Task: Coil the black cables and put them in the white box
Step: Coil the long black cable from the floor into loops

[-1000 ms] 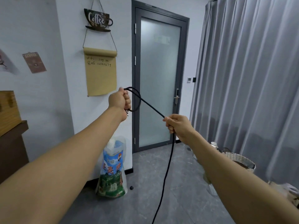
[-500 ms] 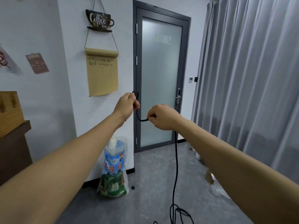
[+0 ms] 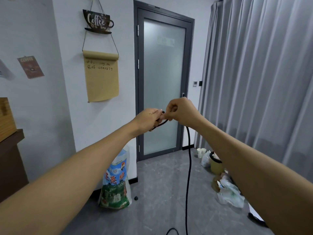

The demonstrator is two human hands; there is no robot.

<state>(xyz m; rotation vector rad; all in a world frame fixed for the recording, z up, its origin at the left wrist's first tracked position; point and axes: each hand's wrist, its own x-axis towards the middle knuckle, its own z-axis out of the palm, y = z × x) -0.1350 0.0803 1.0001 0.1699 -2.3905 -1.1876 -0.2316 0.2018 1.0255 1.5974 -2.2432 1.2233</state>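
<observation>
Two bare hands meet at chest height in front of a frosted glass door (image 3: 163, 85), both arms stretched forward. The left hand (image 3: 149, 118) has its fingers curled round the start of a black cable (image 3: 188, 167), where a small loop or two seem to be gathered, though the fingers hide how many. The right hand (image 3: 182, 113) touches the left and pinches the same cable, as if passing over another turn.

From under the right hand the cable hangs straight down to the grey floor (image 3: 160, 192), where one more curve of it shows at the bottom edge of the view.

Judging from this, the coiling has only just begun: most of the cable's length is loose and uncoiled. No white box is in sight, so putting the cable away is not yet done.

Around the hands: a printed plastic bag (image 3: 116, 184) stands on the floor against the wall on the left, a brown paper scroll (image 3: 101, 77) hangs above it, and grey curtains (image 3: 262, 82) cover the right side, with a small bin (image 3: 216, 165) and litter at their foot.
</observation>
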